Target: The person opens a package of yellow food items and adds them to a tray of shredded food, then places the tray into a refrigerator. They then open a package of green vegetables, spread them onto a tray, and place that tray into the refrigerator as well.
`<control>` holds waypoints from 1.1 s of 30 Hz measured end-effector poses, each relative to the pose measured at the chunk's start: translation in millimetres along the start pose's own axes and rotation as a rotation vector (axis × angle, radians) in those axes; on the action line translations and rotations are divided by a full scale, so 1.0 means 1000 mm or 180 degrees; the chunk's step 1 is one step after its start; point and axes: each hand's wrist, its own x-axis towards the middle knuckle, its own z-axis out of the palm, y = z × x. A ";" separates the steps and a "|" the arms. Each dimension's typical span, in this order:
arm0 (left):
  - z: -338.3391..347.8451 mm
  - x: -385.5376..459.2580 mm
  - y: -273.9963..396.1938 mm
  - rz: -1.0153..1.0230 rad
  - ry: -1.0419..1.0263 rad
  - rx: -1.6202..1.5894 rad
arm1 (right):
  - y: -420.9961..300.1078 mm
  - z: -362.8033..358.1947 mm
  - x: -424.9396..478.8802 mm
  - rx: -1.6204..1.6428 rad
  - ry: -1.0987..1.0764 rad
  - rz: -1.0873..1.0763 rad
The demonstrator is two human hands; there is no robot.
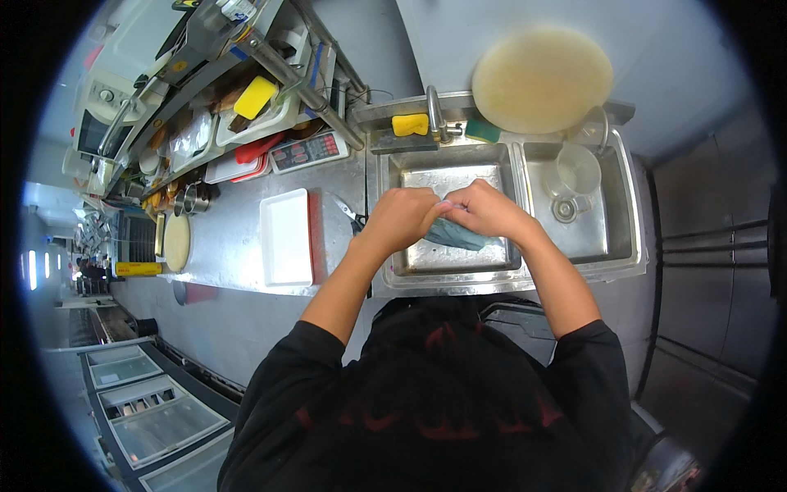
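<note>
Both my hands meet over the left basin of a steel double sink (455, 280). My left hand (403, 218) and my right hand (486, 206) pinch the gathered top of a bluish-grey plastic bag (458, 235) between them. The bag hangs under my right hand; what it contains cannot be made out. Behind my hands stands a metal faucet (435, 114), with a yellow sponge (410, 125) to its left and a green scouring sponge (482, 131) to its right. Scissors (347, 212) lie on the counter just left of my left hand.
A white tray (286, 238) sits on the steel counter (237, 227), before a digital scale (309, 152). A clear plastic jug (577, 172) stands in the right basin. Behind it leans a round cutting board (542, 80). Loaded metal shelves rise at the left.
</note>
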 end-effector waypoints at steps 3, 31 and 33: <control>0.007 -0.007 -0.005 0.0396 0.0453 -0.0013 | 0.011 0.006 -0.005 -0.0010 -0.0027 -0.0076; -0.013 -0.024 -0.028 -0.0410 0.0627 -0.1317 | 0.027 -0.002 -0.047 -0.0858 0.0421 -0.0081; -0.017 -0.027 -0.033 -0.0483 0.0695 -0.1394 | 0.021 0.000 -0.045 -0.1094 0.0350 -0.0159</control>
